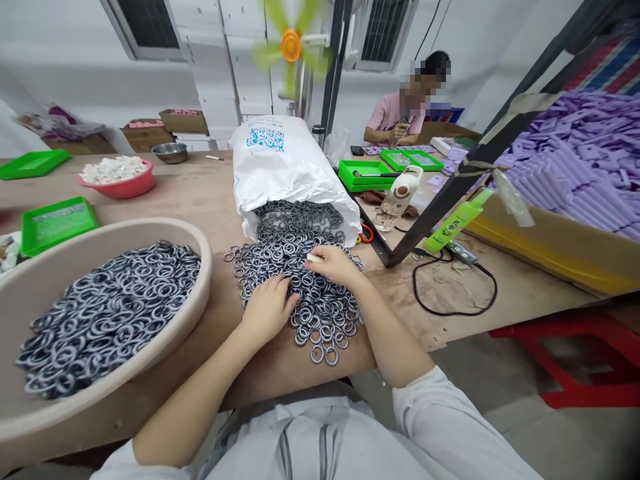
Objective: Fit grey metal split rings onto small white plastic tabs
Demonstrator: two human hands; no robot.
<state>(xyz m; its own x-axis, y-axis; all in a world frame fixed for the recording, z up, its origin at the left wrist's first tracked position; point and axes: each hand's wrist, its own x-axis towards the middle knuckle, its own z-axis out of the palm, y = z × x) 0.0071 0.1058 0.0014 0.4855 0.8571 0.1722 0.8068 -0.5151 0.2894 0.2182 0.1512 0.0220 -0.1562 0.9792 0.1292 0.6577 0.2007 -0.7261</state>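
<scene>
Behind hands (300,287), white sack (285,167), beige basin (200,267) left

sleeves: short, pale grey-white | forearms: bare | left hand (267,308): no glove | right hand (334,265): no glove, no rings

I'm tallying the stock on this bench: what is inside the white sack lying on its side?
The white sack holds grey metal rings, which show at its open mouth and spill onto the table under both hands. How far back they fill the sack is hidden by its cloth.
</scene>
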